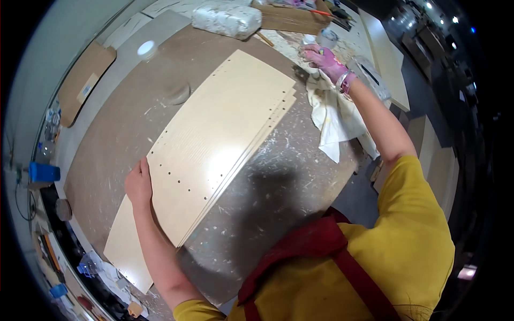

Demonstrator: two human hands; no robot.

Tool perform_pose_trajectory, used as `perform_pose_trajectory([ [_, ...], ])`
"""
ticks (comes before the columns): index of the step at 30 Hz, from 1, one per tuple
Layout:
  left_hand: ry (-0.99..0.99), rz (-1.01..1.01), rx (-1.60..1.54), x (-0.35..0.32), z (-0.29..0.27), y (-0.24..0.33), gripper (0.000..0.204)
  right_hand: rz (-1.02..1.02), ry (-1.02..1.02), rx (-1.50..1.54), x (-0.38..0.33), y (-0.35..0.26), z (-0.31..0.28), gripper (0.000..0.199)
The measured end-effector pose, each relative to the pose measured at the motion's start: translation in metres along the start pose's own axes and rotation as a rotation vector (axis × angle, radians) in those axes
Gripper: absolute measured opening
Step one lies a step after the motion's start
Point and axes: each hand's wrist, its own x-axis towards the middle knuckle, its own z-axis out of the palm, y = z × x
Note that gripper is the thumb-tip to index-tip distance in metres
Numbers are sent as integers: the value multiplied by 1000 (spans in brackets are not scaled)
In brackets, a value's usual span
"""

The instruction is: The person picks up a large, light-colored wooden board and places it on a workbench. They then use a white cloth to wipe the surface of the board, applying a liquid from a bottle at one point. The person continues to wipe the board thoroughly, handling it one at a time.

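The stack of pale wooden panels (214, 144) lies flat on the brown, paint-flecked desk (278, 187), running from the desk's near left edge up toward its far middle. One long side of the stack carries a row of small drilled holes, and its stepped right edges show several sheets lying one on another. To the right of the stack a broad strip of bare desk runs down to the near edge; to the left of it the brown top stays open as far as the curved left rim.

The left hand (139, 184) rests on the stack's near left edge, fingers flat and spread, clamped on nothing. The right hand (324, 60), in a pink glove, is well beyond the stack's far right corner, fingers curled over something small that cannot be made out, just beside a clear jar (326, 37). A crumpled white cloth (334, 115) lies under that forearm, touching the stack's right corner. A white plastic-wrapped bundle (226, 19) sits past the stack's far end.
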Motion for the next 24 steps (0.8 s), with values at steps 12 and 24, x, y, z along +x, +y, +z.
perform_pose_trajectory([
  [12, 8, -13, 205, 8, 5, -8, 57, 183, -201, -247, 6, 21, 82, 69],
  [24, -4, -36, 170, -20, 1, 8, 58, 230, -142, -238, -24, 23, 70, 79],
])
